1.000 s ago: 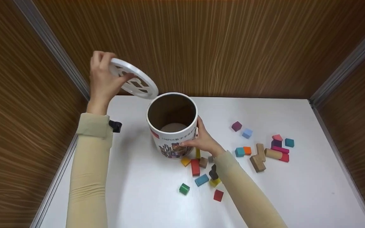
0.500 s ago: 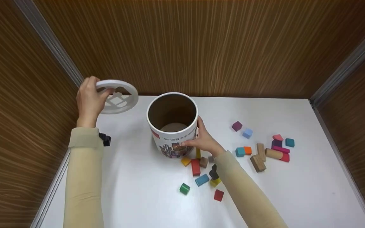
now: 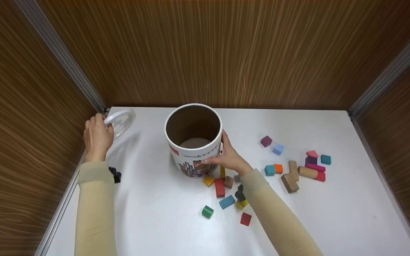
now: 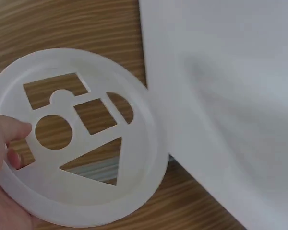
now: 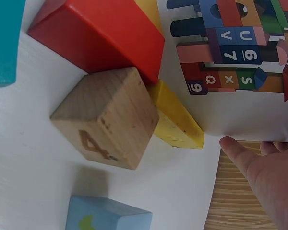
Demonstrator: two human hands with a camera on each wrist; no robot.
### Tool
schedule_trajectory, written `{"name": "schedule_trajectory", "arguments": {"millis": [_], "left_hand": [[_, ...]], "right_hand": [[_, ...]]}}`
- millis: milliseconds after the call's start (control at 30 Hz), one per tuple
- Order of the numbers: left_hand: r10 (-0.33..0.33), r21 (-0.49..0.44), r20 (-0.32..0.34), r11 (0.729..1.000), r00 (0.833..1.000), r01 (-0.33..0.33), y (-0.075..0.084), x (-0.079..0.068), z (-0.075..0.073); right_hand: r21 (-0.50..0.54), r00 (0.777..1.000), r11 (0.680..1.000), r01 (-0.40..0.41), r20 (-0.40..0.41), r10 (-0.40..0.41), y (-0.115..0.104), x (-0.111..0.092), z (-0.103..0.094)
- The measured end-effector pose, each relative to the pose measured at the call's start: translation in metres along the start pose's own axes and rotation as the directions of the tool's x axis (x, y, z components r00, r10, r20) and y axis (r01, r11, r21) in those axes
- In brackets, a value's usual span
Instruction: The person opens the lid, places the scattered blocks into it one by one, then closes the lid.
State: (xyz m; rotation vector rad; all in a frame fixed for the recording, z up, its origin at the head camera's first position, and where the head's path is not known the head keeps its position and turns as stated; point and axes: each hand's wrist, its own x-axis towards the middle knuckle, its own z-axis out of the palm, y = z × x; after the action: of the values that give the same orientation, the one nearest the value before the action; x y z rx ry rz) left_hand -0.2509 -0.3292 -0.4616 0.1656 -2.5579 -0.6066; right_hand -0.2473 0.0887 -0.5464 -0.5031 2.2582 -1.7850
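In the head view my left hand [image 3: 98,138] pinches the rim of a white round lid [image 3: 128,113], which is held tilted near the back left corner of the table. The left wrist view shows shaped holes cut through this lid [image 4: 81,141], including a circle, a square and a triangle. A tall white bucket [image 3: 194,153] with printed pictures stands upright at the middle back, its top uncovered and its floor visible. My right hand [image 3: 230,158] holds the bucket's right side, thumb in front; its other fingers are mostly hidden behind the wall.
Beside the bucket's base lie several coloured blocks, among them a red block [image 3: 220,187], a blue block [image 3: 227,202] and a green block [image 3: 207,212]. More blocks, such as a wooden block [image 3: 290,183], lie to the right. Wood-grain panels [image 3: 205,53] enclose the white table.
My left hand has carried the lid away from the bucket's rim, to the left and down toward the table's back left corner. My right hand and the bucket have stayed in place.
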Motion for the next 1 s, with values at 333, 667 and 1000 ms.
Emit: {"name": "schedule_trajectory", "arguments": {"millis": [333,667,1000], "left_hand": [[-0.054,0.118,0.149,0.992,0.987,0.036,-0.027,-0.033,0.027],[-0.056,0.148,0.268,0.989,0.962,0.016,-0.035,-0.06,0.05],[-0.108,0.177,0.443,0.984,0.89,0.031,-0.036,-0.075,0.061]], "right_hand": [[0.004,1.0,1.0,-0.014,-0.005,0.014,-0.002,-0.001,0.0],[-0.015,0.999,0.999,-0.04,-0.017,0.04,-0.002,-0.004,0.002],[-0.014,1.0,1.0,-0.015,-0.022,0.014,0.001,-0.002,0.004]]}}
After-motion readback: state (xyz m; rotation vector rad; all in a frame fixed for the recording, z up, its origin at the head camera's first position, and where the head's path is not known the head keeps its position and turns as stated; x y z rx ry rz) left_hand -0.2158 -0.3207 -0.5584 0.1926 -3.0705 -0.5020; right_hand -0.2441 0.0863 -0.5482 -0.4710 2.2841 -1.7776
